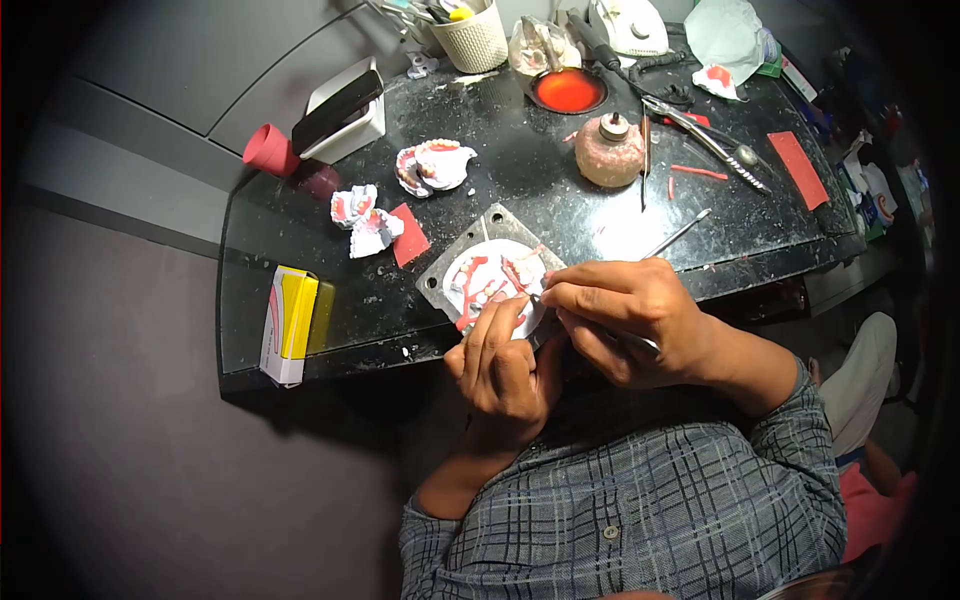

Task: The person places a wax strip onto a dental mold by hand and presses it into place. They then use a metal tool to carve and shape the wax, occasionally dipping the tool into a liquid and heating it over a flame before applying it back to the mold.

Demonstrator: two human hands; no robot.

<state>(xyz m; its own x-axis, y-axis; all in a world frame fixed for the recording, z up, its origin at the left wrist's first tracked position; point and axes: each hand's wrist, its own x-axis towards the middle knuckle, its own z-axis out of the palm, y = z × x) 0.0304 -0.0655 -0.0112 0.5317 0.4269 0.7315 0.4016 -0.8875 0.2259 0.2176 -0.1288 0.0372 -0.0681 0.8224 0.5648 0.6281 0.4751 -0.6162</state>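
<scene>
A metal dental flask (440, 275) sits at the front edge of the black bench, filled with white plaster (497, 250) bearing teeth and red wax strips (468, 312). My right hand (625, 315) is closed around a slim wax carver, its silver handle end (640, 342) showing below the fingers. The tool's tip is close to the wax at the flask's right side. My left hand (500, 370) has its fingers drawn together against the front of the plaster. Whether they pinch a piece of wax is hidden.
Plaster dental casts (435, 167) and red wax sheets (797, 170) lie about. A spirit burner (610, 150), metal instruments (705, 140) and a round red dish (569, 90) stand behind. At left are a yellow-and-white box (290, 325) and a pink cup (270, 150). Another person's leg (868, 375) is at right.
</scene>
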